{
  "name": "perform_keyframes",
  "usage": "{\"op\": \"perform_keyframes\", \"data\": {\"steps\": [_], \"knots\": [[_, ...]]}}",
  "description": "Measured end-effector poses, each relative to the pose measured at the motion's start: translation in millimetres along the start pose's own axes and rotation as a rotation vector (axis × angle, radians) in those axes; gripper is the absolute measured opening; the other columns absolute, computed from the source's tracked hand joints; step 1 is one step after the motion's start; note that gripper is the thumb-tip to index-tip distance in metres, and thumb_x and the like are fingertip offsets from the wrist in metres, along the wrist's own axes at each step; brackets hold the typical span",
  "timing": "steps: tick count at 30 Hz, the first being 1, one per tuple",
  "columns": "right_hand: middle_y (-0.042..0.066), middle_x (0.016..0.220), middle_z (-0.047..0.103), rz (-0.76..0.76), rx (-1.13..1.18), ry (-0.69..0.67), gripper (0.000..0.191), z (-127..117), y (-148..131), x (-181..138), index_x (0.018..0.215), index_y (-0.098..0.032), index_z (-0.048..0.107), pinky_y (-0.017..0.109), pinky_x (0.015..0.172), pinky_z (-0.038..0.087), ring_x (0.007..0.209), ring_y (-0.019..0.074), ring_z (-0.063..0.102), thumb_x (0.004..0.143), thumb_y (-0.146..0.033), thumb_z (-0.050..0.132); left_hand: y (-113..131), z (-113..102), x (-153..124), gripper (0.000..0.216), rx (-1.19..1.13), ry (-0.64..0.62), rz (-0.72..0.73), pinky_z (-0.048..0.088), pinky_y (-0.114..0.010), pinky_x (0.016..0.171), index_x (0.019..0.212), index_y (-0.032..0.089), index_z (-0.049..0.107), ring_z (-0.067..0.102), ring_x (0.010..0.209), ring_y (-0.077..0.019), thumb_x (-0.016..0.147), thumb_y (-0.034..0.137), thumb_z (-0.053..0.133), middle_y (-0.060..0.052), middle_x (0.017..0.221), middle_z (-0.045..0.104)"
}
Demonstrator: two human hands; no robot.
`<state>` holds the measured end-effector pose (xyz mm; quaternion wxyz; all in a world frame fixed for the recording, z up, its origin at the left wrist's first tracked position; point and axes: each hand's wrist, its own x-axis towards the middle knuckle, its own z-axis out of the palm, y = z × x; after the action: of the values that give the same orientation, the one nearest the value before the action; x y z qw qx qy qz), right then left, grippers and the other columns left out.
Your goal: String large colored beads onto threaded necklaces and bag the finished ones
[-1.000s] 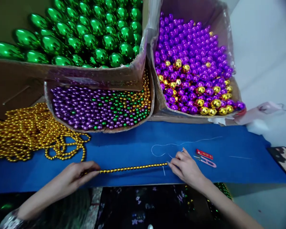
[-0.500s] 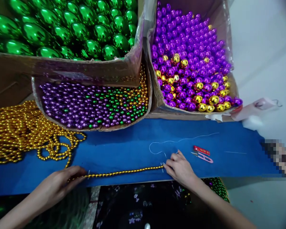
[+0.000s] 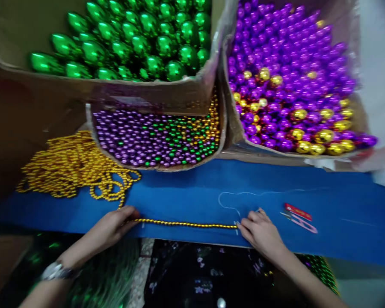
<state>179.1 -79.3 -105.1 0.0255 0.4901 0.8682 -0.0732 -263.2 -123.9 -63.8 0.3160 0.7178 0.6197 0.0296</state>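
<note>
A string of gold beads [image 3: 186, 223] is stretched nearly straight along the front of the blue table surface. My left hand [image 3: 117, 223] pinches it at the left, with a watch [image 3: 56, 271] on that wrist. At its other end, the closed fingertips of my right hand [image 3: 259, 231] grip the last beads; whether they also hold thread I cannot tell. A thin white thread [image 3: 232, 193] curves across the cloth just beyond that hand. From my left hand the beads run back to a heap of gold bead strings [image 3: 70, 167].
Pink-handled thread snips [image 3: 304, 224] and a red packet [image 3: 298, 211] lie right of my right hand. Behind stand cardboard boxes of large green beads [image 3: 147, 45], small purple, green and gold beads [image 3: 134, 139], and purple and gold balls [image 3: 288, 81].
The camera view has turned left, so everything sits further right in the picture, and my left wrist's watch has come into view. Both hands keep their hold on the bead string.
</note>
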Motion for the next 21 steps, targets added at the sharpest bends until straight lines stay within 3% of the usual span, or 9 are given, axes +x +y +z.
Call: {"op": "perform_keyframes", "data": {"steps": [8,14,21], "knots": [[0.002,0.07,0.056,-0.101,0.03,0.009,0.038,14.9,8.2,-3.3,0.073,-0.025,0.066,0.047,0.09,0.037,0.067,0.0201,0.061,0.094,-0.035,0.036,4.3,-2.2,-8.6,0.019,0.015,0.062,0.014,0.044,-0.027,0.07,0.089,0.019,0.059,0.058,0.077,-0.017,0.09,0.031,0.044,-0.005,0.086,0.063],[0.002,0.07,0.056,-0.084,0.045,0.005,0.035,12.5,6.4,-2.6,0.072,-0.024,0.066,0.047,0.091,0.037,0.067,0.0197,0.061,0.093,-0.035,0.04,5.4,-1.4,-5.3,0.025,0.074,0.025,0.018,0.044,-0.026,0.071,0.09,0.019,0.063,0.059,0.078,-0.0163,0.091,0.036,0.044,-0.005,0.087,0.064],[0.002,0.07,0.058,-0.096,0.099,-0.011,0.032,14.8,10.4,-2.8,0.074,-0.026,0.067,0.048,0.091,0.037,0.066,0.0188,0.062,0.092,-0.035,0.041,12.4,-3.6,-1.6,0.02,0.111,0.022,0.017,0.043,-0.024,0.067,0.084,0.02,0.063,0.059,0.072,-0.0154,0.088,0.031,0.046,-0.004,0.082,0.063]]}}
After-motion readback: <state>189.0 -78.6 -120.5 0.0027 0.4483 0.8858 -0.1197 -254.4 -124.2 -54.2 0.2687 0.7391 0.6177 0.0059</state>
